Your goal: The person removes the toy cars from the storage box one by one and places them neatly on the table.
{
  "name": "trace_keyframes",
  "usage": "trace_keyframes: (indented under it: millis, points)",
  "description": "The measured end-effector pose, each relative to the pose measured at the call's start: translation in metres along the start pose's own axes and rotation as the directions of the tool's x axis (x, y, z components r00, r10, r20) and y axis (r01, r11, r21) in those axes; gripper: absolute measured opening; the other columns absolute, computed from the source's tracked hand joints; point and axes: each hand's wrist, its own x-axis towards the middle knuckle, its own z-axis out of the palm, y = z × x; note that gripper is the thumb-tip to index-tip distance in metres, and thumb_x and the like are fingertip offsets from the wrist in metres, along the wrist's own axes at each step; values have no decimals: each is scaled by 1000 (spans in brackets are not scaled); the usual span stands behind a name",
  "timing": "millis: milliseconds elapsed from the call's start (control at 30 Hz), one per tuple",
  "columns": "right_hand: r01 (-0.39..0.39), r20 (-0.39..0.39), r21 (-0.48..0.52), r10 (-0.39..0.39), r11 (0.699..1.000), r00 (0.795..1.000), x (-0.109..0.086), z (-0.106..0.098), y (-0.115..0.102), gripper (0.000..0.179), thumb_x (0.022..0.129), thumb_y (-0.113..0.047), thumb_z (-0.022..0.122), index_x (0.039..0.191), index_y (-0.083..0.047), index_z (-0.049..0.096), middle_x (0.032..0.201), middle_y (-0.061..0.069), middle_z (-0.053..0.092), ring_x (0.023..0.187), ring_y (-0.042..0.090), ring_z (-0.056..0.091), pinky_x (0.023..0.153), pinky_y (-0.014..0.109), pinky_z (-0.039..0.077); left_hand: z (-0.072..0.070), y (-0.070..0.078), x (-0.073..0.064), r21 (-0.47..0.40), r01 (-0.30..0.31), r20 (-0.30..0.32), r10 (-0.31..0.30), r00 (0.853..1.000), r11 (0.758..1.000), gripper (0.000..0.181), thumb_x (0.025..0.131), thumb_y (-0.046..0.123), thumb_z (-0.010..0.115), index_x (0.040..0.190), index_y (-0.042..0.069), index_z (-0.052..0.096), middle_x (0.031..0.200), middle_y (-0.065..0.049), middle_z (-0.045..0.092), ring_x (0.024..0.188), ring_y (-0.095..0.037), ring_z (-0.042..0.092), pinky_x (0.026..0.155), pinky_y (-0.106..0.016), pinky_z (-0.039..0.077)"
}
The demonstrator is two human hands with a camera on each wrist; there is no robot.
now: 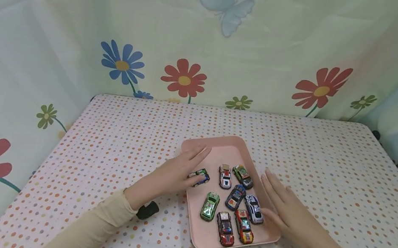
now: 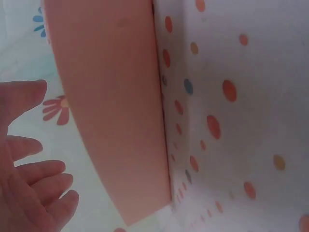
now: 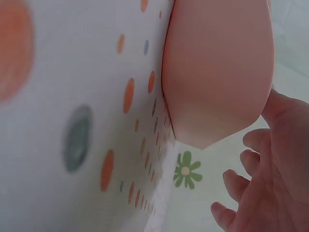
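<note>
A pink tray (image 1: pixel 201 238) lies on the table at a slant, with several small toy cars in it. My left hand (image 1: pixel 175 171) is over the tray's left side, fingers extended. Its thumb overlaps a blue and green car (image 1: pixel 204 176) in the head view. Beside the right rim is my right hand (image 1: pixel 288 208), fingers nearly straight and thumb reaching over the edge close to a white car (image 1: pixel 254 209). A green car (image 1: pixel 210 206) sits apart from the others on the left. In the left wrist view, the left fingers (image 2: pixel 48 181) hover loosely bent outside the tray's wall (image 2: pixel 108 96).
A dotted cloth (image 1: pixel 136 131) covers the table around the tray. Behind it hangs a flowered curtain (image 1: pixel 270 57), which also runs along both sides. Dark wrist straps (image 1: pixel 148 210) show below the arms.
</note>
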Motion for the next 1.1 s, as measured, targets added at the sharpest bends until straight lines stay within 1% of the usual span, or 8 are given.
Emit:
trace_keyframes:
  millis: [100, 267, 500, 667, 800, 900, 967, 1100]
  points:
    - [-4, 4, 1, 4, 1000, 1000, 0, 1, 1, 71, 94, -29, 56, 150, -9, 17, 154, 12, 12, 139, 27, 10, 110, 44, 8, 5, 0, 2, -15, 19, 25, -19, 1000, 1000, 69, 95, 30, 56, 149, 9, 20, 150, -16, 22, 131, -29, 33, 98, -41, 38]
    - [-11, 9, 2, 11, 1000, 1000, -1, 2, 1, 72, 93, -29, 58, 150, -10, 20, 152, 13, 17, 137, 32, 17, 109, 46, 9, 9, 1, 4, -28, 53, 61, -51, 997, 998, 68, 94, 31, 57, 149, 11, 23, 149, -14, 26, 125, -29, 41, 98, -39, 38]
    - [-42, 56, 1, 42, 999, 998, -1, 3, 0, 71, 94, -33, 56, 150, -12, 19, 152, 12, 18, 134, 37, 22, 108, 51, 12, 12, 2, 7, 42, 69, 103, -74, 992, 997, 65, 93, 29, 59, 147, 10, 30, 144, -11, 36, 122, -26, 46, 98, -35, 38]
    - [-72, 91, 15, 70, 997, 993, -2, 2, -1, 68, 95, -33, 54, 150, -11, 21, 152, 13, 20, 132, 40, 25, 104, 58, 17, 12, 5, 9, 59, 88, 117, -95, 989, 994, 65, 92, 26, 62, 146, 8, 32, 138, -13, 44, 116, -25, 51, 94, -35, 42]
    - [-93, 119, 34, 88, 995, 989, -2, 2, -2, 66, 96, -33, 53, 150, -11, 21, 151, 14, 20, 132, 41, 25, 102, 61, 19, 11, 8, 11, 107, 108, 135, -122, 983, 988, 63, 91, 27, 63, 144, 5, 36, 134, -12, 49, 114, -24, 53, 92, -35, 44]
    - [-102, 129, 54, 95, 993, 987, -2, 1, -2, 63, 97, -31, 50, 150, -13, 20, 151, 13, 20, 132, 40, 26, 101, 61, 19, 12, 11, 13, 171, 110, 154, -137, 979, 979, 63, 90, 27, 65, 141, 3, 39, 132, -11, 52, 112, -23, 54, 91, -33, 45]
    - [-119, 139, 69, 108, 990, 984, -1, 0, -2, 59, 99, -28, 46, 150, -15, 21, 152, 12, 21, 132, 39, 26, 101, 61, 19, 12, 11, 15, 210, 101, 160, -137, 978, 972, 60, 89, 27, 66, 138, 2, 43, 127, -10, 55, 107, -22, 57, 86, -32, 47]
    - [-106, 136, 104, 91, 989, 987, -1, 0, 0, 53, 101, -21, 41, 150, -18, 21, 151, 10, 23, 131, 38, 29, 101, 60, 21, 14, 12, 16, 263, 79, 161, -124, 979, 962, 50, 88, 25, 68, 130, 4, 53, 112, -8, 62, 93, -19, 62, 75, -30, 51]
